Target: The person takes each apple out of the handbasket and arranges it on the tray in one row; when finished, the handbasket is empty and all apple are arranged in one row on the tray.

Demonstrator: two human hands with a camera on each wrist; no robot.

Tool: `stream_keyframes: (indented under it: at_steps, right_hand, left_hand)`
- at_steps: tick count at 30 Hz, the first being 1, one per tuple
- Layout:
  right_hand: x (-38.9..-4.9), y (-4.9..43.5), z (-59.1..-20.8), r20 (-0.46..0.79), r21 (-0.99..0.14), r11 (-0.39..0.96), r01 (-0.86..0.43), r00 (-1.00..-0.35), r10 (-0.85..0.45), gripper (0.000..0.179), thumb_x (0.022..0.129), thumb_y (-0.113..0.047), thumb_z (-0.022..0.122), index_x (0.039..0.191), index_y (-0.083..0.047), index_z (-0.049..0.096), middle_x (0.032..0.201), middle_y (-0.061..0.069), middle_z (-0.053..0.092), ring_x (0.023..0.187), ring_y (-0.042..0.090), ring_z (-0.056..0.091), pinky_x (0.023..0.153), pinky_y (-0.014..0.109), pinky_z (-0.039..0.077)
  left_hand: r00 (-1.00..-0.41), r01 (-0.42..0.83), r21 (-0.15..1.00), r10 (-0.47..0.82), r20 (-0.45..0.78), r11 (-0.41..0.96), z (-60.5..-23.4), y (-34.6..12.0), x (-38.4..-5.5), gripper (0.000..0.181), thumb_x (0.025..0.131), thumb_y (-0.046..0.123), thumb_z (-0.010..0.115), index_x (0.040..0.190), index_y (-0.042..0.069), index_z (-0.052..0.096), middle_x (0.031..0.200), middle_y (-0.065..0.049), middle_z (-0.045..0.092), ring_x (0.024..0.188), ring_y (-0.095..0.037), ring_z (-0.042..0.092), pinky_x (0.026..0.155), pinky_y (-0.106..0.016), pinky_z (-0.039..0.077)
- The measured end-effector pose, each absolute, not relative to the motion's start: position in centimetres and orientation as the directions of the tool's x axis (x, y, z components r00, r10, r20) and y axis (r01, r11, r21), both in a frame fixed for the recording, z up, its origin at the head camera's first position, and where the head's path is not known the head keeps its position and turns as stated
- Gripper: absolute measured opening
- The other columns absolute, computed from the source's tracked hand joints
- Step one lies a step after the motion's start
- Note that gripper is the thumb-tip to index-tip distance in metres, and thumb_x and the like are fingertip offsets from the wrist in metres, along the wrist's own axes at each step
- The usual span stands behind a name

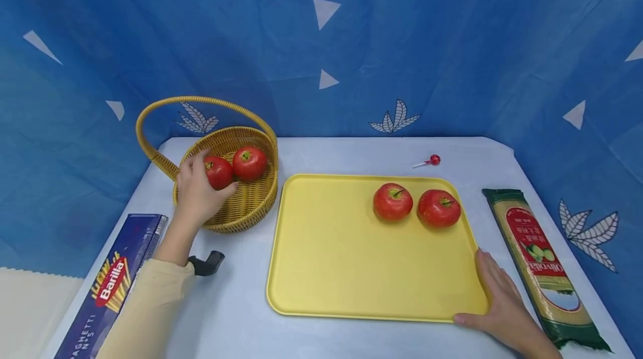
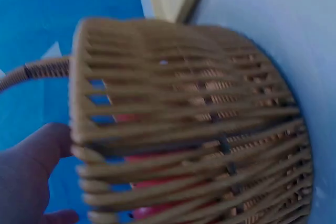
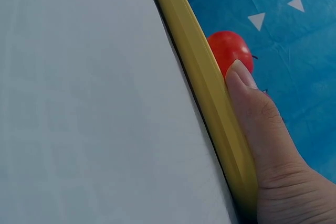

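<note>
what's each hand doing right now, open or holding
Left hand: open, spread over an apple in the basket; can't tell if they touch.
Right hand: open, touching the tray at its near right corner.

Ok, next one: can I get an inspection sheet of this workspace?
Surface: white table, bare between basket and tray.
Job's things: wicker basket upright, holding a left apple and a right apple; yellow tray with two more apples near its far right corner.
Clutter: spaghetti box at left, pasta packet at right, lollipop beyond the tray, dark object by the left sleeve, unidentified.
Grips: left grip around the left apple, firmness unclear; right grip at the tray's near right corner.
Cables: nothing seen.
Surroundings: blue sheet with white shapes and leaf prints.
</note>
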State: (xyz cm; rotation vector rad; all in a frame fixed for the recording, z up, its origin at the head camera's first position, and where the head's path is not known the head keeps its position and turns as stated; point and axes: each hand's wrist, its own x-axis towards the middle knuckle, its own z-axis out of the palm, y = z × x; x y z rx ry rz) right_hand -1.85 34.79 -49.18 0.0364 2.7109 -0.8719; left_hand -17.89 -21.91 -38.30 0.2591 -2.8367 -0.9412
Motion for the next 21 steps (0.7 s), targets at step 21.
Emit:
stream_keyframes:
  at_steps: [21]
  right_hand:
    - [-1.8, 34.8, -49.3, -0.279, -0.571, 0.812, 0.120, -0.959, -0.055, 0.139, 0.070, -0.053, 0.083, 0.156, -0.010, -0.017, 0.162, 0.028, -0.012, 0.148, 0.051, -0.014, 0.114, 0.059, -0.025]
  left_hand:
    - [-0.943, -0.331, 0.574, -0.280, -0.179, 0.749, -40.8, -24.4, -21.7, 0.107, 0.083, 0.031, 0.075, 0.159, 0.006, 0.002, 0.155, -0.032, 0.008, 0.141, -0.056, 0.018, 0.104, -0.072, 0.036]
